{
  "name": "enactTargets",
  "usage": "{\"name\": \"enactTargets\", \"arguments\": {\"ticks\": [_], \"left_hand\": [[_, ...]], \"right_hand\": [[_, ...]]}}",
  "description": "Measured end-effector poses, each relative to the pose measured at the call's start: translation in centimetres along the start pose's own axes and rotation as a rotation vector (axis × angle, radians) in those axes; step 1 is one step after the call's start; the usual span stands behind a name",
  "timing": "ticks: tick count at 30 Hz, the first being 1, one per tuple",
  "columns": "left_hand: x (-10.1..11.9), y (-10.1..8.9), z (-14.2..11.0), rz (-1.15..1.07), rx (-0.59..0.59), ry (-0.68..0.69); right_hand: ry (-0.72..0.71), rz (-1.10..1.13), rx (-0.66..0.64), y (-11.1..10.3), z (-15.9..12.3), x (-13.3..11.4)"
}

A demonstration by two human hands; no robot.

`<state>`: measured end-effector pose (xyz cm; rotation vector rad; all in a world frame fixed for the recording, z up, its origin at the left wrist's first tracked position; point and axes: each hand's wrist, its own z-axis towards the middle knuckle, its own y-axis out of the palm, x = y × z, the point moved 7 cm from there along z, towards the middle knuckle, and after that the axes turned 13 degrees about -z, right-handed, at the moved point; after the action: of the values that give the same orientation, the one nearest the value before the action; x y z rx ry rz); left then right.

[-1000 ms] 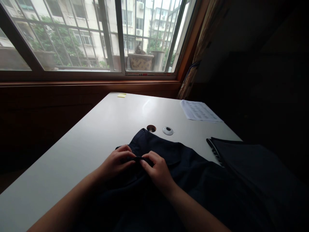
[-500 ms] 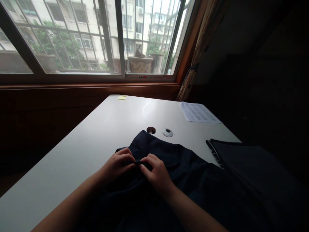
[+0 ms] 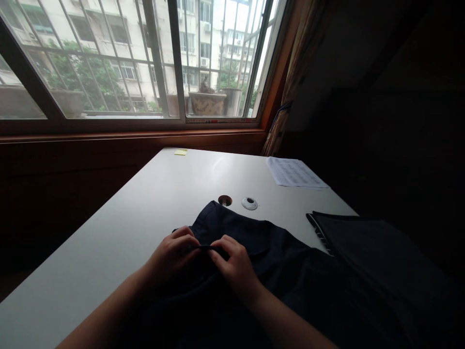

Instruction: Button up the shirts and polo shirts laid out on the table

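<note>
A dark navy piece of cloth (image 3: 236, 220), apparently a garment, lies bunched over the near part of the white table (image 3: 119, 218). My left hand (image 3: 174, 252) pinches a folded edge of it between thumb and fingers. Just to the right, my right hand (image 3: 232, 259) grips the same edge, leaving a short dark strip stretched between the two hands. The lower part of the cloth is lost in shadow, so its exact kind cannot be made out.
Behind the cloth are a round hole (image 3: 225, 200) in the tabletop and a loose grommet cover (image 3: 249, 203). Printed sheets (image 3: 296, 173) lie at the back right, a yellow sticky note (image 3: 180, 152) at the back left. A dark folder-like item (image 3: 363, 237) rests on the right.
The view has shifted slightly, so the table and window sit a little lower and further left. Both hands keep their hold on the cloth edge, drawn marginally closer together.
</note>
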<state>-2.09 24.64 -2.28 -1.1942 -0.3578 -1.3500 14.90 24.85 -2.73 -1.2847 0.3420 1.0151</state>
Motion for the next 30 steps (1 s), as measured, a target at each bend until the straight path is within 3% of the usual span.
{"name": "enactTargets", "arguments": {"ticks": [6,10,17,30], "left_hand": [[0.7,-1.2,0.0,-0.018,0.074,-0.016],[0.6,-0.6,0.1,-0.016,-0.028,-0.022],[-0.6,1.1,-0.1,0.011,-0.228,-0.090],[-0.8,1.9,-0.5,0.033,-0.299,-0.028]], "right_hand": [[0.233,0.161,0.089,-0.9,0.1,1.8],[0.346,0.285,0.135,-0.8,-0.1,3.0],[0.350,0.345,0.167,-0.5,0.0,3.9],[0.365,0.383,0.119,-0.4,0.0,3.5]]}}
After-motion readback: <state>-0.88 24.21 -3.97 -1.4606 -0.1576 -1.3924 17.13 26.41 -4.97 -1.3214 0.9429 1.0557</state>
